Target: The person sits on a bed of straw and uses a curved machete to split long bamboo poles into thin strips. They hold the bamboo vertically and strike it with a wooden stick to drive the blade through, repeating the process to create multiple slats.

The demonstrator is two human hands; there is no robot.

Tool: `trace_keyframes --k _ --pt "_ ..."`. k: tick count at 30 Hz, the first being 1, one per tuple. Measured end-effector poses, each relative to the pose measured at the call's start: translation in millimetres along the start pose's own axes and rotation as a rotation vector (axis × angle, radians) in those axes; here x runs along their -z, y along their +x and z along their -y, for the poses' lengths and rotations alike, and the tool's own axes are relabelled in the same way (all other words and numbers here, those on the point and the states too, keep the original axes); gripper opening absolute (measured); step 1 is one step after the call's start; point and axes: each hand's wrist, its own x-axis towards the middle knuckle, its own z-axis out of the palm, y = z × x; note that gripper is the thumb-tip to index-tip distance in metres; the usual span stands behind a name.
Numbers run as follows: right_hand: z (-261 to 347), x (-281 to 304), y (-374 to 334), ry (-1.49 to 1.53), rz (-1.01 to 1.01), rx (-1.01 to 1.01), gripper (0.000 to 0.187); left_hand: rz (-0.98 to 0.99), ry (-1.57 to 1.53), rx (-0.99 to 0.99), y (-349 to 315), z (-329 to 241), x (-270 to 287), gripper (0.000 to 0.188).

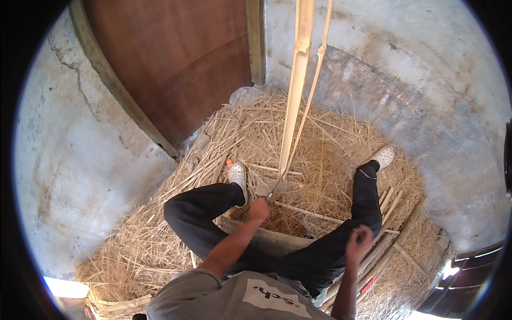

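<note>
My left hand [260, 209] is closed round the handle of a knife, between my knees. Its thin blade [276, 185] reaches up to the lower end of a long split bamboo strip [293, 101], and I cannot tell how deep it sits. A narrower bamboo strip [309, 96] rises beside the wide one, and the two meet near the blade. Both lean upward, past the top of the view. Over my right thigh, my right hand [359, 244] is raised with half-curled fingers, slightly blurred. A dark gap shows between thumb and fingers, with no held thing visible.
Straw-like shavings [325, 144] cover the floor around my feet. Bamboo poles [381, 248] lie along my right side. A curved wooden piece [277, 240] stands between my legs. A brown door [176, 64] and stained walls [394, 69] surround the spot. A small orange ball [229, 162] lies by my left shoe.
</note>
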Motion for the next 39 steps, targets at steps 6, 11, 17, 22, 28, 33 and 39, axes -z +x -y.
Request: trace_keyframes --k 6,11,17,22,28,33,39 --pt "33 -193 -26 0.006 0.951 -0.169 0.065 -0.187 -0.108 0.106 -25 -21 -57 0.033" --pt "-2 -299 -81 -0.168 1.075 -0.376 0.063 -0.310 -0.203 0.132 -37 -25 -77 0.037" --pt "-87 -342 -107 -0.130 0.937 -0.477 0.059 -0.213 -0.183 0.090 -43 -33 -75 0.048" --pt "-32 -313 -90 -0.182 1.054 -0.494 0.051 -0.139 -0.156 0.062 -42 -29 -67 0.060" --pt "-29 -303 -67 -0.177 0.947 -0.502 0.048 0.095 -0.127 -0.070 -34 -32 -36 0.075" --pt "-59 -286 -86 -0.161 0.899 -0.430 0.044 0.270 -0.264 -0.363 -10 -66 106 0.089" --pt "-41 -270 -93 -0.191 0.892 -0.315 0.034 -0.188 -0.710 -0.714 63 -208 240 0.133"
